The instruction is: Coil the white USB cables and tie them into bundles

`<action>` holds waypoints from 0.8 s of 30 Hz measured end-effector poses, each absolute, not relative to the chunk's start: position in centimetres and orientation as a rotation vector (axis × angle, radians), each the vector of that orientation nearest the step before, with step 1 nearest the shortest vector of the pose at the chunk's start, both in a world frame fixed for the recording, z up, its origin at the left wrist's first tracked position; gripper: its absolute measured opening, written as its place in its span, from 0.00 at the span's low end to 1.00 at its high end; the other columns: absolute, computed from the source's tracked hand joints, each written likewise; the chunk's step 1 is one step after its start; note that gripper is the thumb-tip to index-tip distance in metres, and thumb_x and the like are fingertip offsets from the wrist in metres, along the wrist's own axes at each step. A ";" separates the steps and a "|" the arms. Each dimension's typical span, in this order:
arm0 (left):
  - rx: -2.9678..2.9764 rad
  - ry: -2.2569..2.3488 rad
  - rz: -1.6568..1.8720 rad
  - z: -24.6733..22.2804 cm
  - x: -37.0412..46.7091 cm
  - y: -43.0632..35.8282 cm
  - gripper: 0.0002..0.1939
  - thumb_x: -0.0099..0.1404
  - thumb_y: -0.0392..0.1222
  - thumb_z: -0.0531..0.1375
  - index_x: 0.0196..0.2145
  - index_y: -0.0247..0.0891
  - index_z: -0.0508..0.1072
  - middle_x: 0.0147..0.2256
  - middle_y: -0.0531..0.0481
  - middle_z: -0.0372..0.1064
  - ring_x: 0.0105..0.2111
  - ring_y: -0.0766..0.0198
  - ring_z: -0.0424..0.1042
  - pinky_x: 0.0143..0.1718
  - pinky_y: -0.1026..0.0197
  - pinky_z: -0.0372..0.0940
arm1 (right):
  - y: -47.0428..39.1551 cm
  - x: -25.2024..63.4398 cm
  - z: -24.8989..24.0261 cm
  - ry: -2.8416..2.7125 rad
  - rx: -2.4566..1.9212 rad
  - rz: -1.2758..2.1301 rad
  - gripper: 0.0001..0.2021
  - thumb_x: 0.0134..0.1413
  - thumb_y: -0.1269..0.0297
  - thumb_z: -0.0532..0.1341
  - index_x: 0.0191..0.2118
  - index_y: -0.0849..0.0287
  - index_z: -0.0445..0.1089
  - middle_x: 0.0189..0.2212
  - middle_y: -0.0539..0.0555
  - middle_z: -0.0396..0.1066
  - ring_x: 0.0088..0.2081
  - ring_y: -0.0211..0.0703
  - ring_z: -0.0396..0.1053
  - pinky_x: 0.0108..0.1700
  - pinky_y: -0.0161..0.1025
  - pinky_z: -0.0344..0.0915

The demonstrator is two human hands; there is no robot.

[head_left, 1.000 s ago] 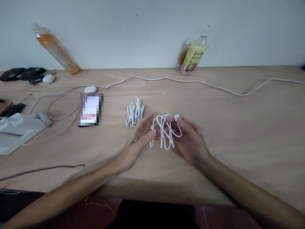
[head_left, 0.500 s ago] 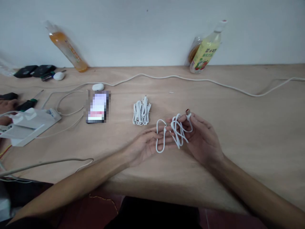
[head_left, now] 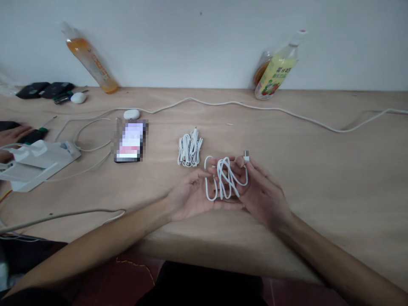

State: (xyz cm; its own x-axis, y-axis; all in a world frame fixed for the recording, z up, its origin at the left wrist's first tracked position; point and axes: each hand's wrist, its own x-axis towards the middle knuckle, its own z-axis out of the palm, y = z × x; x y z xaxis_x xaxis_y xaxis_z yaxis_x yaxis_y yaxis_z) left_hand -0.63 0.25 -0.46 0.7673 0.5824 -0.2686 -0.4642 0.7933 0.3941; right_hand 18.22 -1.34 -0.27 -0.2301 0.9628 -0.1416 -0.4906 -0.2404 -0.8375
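Observation:
A white USB cable [head_left: 227, 178] lies in loose loops between my two hands, above the table near its front edge. My left hand [head_left: 193, 193] is palm up under the loops, its thumb and fingers on the cable's left end. My right hand [head_left: 264, 193] grips the cable at the right, with the USB plug [head_left: 246, 155] sticking up past the thumb, its metal end bare. Part of the right fingers is hidden behind the loops. Just beyond my left hand, a bundle of white cables [head_left: 190, 148] rests folded on the table.
A phone [head_left: 130, 142] with a lit screen and a white earbud case [head_left: 131, 114] lie left of the bundle. A long white cord [head_left: 229, 103] crosses the table. Bottles [head_left: 95, 68] [head_left: 276, 72] stand by the wall. Another person's hand [head_left: 14, 135] is at far left, near a white plastic holder [head_left: 44, 163].
My right hand has moved left, bringing the cable's loops closer over my left palm. The USB plug has turned more upright. The bundle on the table stays put.

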 end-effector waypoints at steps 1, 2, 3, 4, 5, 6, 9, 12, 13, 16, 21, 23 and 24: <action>0.312 0.377 0.564 -0.5 -0.6 0.2 0.12 0.73 0.43 0.61 0.49 0.38 0.80 0.48 0.38 0.83 0.61 0.42 0.77 0.67 0.34 0.66 | -1.2 18.3 -0.2 -0.796 -0.839 1.708 0.13 0.64 0.45 0.70 0.40 0.47 0.73 0.49 0.52 0.84 0.56 0.57 0.82 0.50 0.54 0.82; 0.310 0.364 0.557 -0.5 -0.5 0.2 0.12 0.75 0.44 0.61 0.49 0.38 0.80 0.47 0.38 0.83 0.61 0.43 0.77 0.67 0.34 0.66 | -1.1 18.4 0.0 -0.772 -0.843 1.719 0.13 0.64 0.46 0.71 0.40 0.47 0.73 0.49 0.52 0.84 0.56 0.57 0.82 0.50 0.53 0.82; 0.307 0.356 0.558 -0.6 -0.5 0.2 0.11 0.77 0.44 0.61 0.49 0.38 0.80 0.47 0.38 0.83 0.61 0.44 0.78 0.67 0.35 0.66 | -1.1 18.5 0.1 -0.749 -0.844 1.738 0.13 0.63 0.46 0.71 0.40 0.47 0.73 0.49 0.52 0.84 0.56 0.57 0.82 0.50 0.53 0.82; 0.306 0.354 0.565 -0.6 -0.4 0.2 0.11 0.78 0.45 0.60 0.50 0.38 0.80 0.48 0.39 0.83 0.60 0.45 0.78 0.67 0.35 0.67 | -1.0 18.5 0.3 -0.730 -0.839 1.759 0.13 0.63 0.46 0.71 0.40 0.47 0.73 0.48 0.52 0.84 0.55 0.57 0.82 0.51 0.53 0.82; 0.306 0.357 0.573 -0.7 -0.3 0.1 0.11 0.79 0.45 0.61 0.50 0.38 0.80 0.48 0.40 0.83 0.59 0.47 0.79 0.66 0.36 0.68 | -1.0 18.5 0.4 -0.718 -0.831 1.784 0.13 0.63 0.46 0.71 0.40 0.47 0.73 0.49 0.52 0.84 0.55 0.57 0.82 0.51 0.53 0.82; 0.308 0.363 0.579 -0.8 -0.3 0.0 0.11 0.80 0.46 0.61 0.50 0.38 0.80 0.48 0.40 0.83 0.58 0.48 0.79 0.66 0.36 0.68 | -1.0 18.5 0.5 -0.714 -0.823 1.808 0.13 0.63 0.46 0.70 0.40 0.47 0.73 0.49 0.53 0.85 0.55 0.57 0.82 0.51 0.54 0.82; 0.340 0.392 0.566 -1.0 -0.3 -0.2 0.12 0.78 0.49 0.64 0.48 0.39 0.81 0.45 0.42 0.82 0.55 0.48 0.80 0.64 0.37 0.70 | -1.2 18.4 0.8 -0.724 -0.818 1.879 0.15 0.63 0.44 0.69 0.38 0.48 0.72 0.50 0.55 0.85 0.54 0.58 0.82 0.50 0.55 0.82; 0.380 0.428 0.526 -1.1 -0.4 -0.2 0.12 0.76 0.50 0.65 0.40 0.39 0.79 0.43 0.43 0.81 0.54 0.49 0.80 0.66 0.37 0.69 | -1.3 18.4 0.9 -0.742 -0.803 1.950 0.17 0.63 0.43 0.69 0.34 0.48 0.68 0.46 0.54 0.84 0.54 0.58 0.82 0.51 0.55 0.82; 0.389 0.435 0.519 -1.1 -0.4 -0.2 0.12 0.76 0.49 0.65 0.38 0.39 0.77 0.43 0.43 0.81 0.54 0.49 0.80 0.66 0.37 0.68 | -1.4 18.4 0.9 -0.750 -0.796 1.963 0.18 0.64 0.42 0.69 0.34 0.48 0.67 0.44 0.53 0.84 0.54 0.58 0.82 0.51 0.55 0.82; 0.386 0.448 0.543 -1.0 -0.3 -0.2 0.11 0.77 0.47 0.65 0.37 0.39 0.75 0.42 0.43 0.80 0.53 0.49 0.81 0.65 0.36 0.69 | -1.5 18.3 0.8 -0.767 -0.818 1.931 0.21 0.63 0.38 0.69 0.33 0.49 0.67 0.42 0.53 0.83 0.53 0.58 0.82 0.50 0.55 0.82; 0.389 0.532 0.673 -0.6 -0.1 -0.2 0.07 0.77 0.47 0.66 0.46 0.43 0.76 0.44 0.46 0.81 0.53 0.50 0.82 0.62 0.38 0.73 | -1.8 17.8 0.1 -0.815 -0.969 1.688 0.24 0.49 0.47 0.81 0.35 0.50 0.67 0.40 0.50 0.83 0.45 0.52 0.83 0.46 0.47 0.82; 0.424 0.549 0.693 -0.4 0.0 0.0 0.09 0.77 0.49 0.66 0.45 0.41 0.78 0.47 0.43 0.82 0.55 0.48 0.81 0.62 0.39 0.74 | -1.9 17.7 0.0 -0.875 -1.032 1.540 0.24 0.46 0.57 0.82 0.35 0.51 0.66 0.41 0.50 0.83 0.45 0.49 0.83 0.49 0.46 0.82; 0.442 0.552 0.702 -0.3 0.0 0.0 0.10 0.77 0.49 0.66 0.45 0.40 0.78 0.49 0.41 0.82 0.56 0.48 0.81 0.61 0.40 0.74 | -1.9 17.7 0.0 -0.914 -1.063 1.465 0.23 0.47 0.59 0.82 0.34 0.51 0.65 0.42 0.50 0.83 0.45 0.48 0.83 0.50 0.46 0.81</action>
State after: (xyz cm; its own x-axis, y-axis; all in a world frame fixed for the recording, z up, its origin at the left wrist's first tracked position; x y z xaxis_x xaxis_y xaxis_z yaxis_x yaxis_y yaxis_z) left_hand -0.03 0.03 -0.34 0.6335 0.7034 -0.3223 -0.4790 0.6837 0.5505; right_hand 17.65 -1.91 -0.04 -0.0453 0.9889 -0.1417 -0.3077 -0.1488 -0.9398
